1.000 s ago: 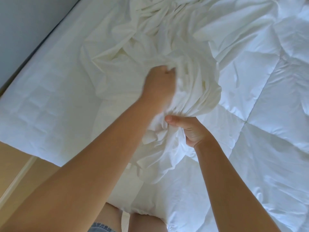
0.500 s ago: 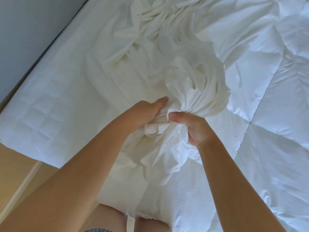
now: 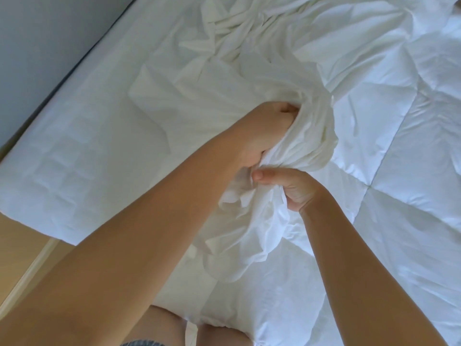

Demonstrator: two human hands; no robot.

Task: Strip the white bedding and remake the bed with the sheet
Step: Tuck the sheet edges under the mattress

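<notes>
My left hand (image 3: 268,132) has left its place beside my right hand (image 3: 289,188) and now reaches further up the sheet (image 3: 219,96), which lies crumpled mid-bed. Its fingers curl into a fresh fold, while the right clamps the gathered bunch beside the quilted duvet (image 3: 404,151). I judge I'm gathering hand over hand; next I drag this fold back.

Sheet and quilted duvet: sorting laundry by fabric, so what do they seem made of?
Sheet: thin woven cloth, likely cotton or a blend, matte; it gathers into fine soft creases. Duvet: padded, stitched in squares, smooth faintly shiny shell, puffing between seams; fibre unclear.
</notes>
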